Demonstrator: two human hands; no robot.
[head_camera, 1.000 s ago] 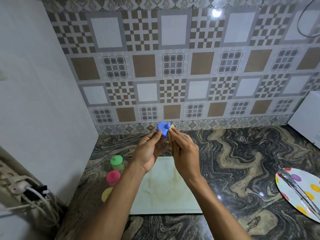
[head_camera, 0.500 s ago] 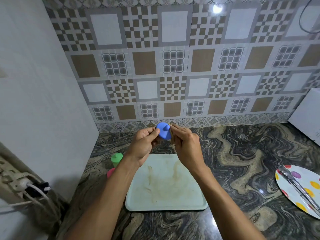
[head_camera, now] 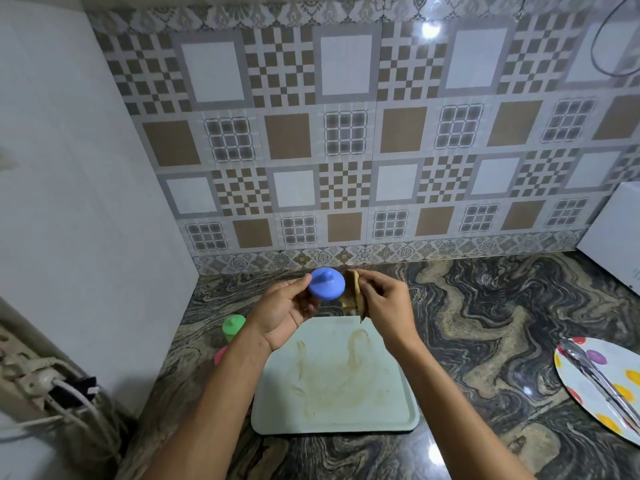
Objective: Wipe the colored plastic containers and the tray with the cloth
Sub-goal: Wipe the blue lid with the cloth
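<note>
My left hand (head_camera: pixel 282 311) holds a blue plastic container (head_camera: pixel 327 283) above the far edge of the pale green tray (head_camera: pixel 391 403), its top turned toward me. My right hand (head_camera: pixel 384 303) pinches a folded tan cloth (head_camera: pixel 353 295) just right of the blue container, close to its side. The tray lies flat on the marbled counter and shows brownish smears across its middle. A green container (head_camera: pixel 233 326) stands upright left of the tray. A pink one (head_camera: pixel 220 355) peeks out beside my left forearm, mostly hidden.
A white wall closes off the left side, with a socket and cables (head_camera: pixel 52 386) at the lower left. A dotted plate (head_camera: pixel 602 382) carrying metal tongs (head_camera: pixel 595 375) lies at the right edge. A white appliance (head_camera: pixel 613 233) stands at the back right.
The cloth has come off the blue container and now sits beside it to the right. My view has shifted, and the yellow container is no longer visible.
</note>
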